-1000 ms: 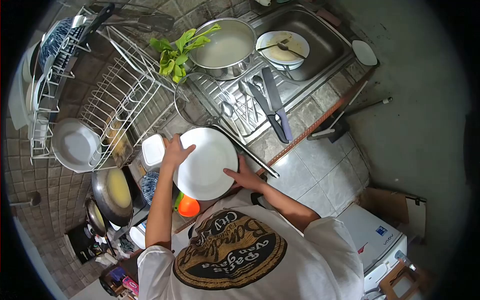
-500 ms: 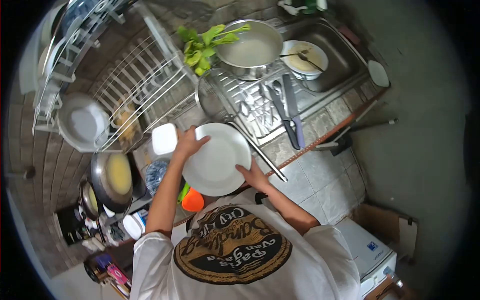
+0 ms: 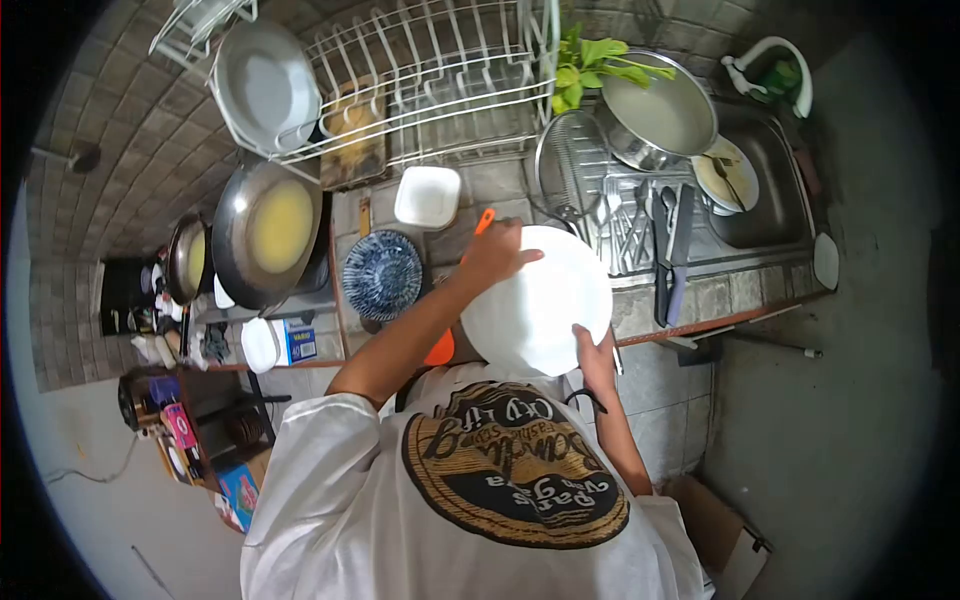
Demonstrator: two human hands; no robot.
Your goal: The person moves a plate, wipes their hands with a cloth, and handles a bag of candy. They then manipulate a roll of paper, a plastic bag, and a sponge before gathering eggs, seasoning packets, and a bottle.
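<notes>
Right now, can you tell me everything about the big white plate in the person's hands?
The plate is round, plain white and smooth, like glazed ceramic, with a shallow rim. It looks clean and empty. It is held up at the counter's front edge, tilted towards the camera. The left hand grips its upper left rim and the right hand holds its lower right edge. Nothing else visibly touches it. A blue bowl sits to its left.
</notes>
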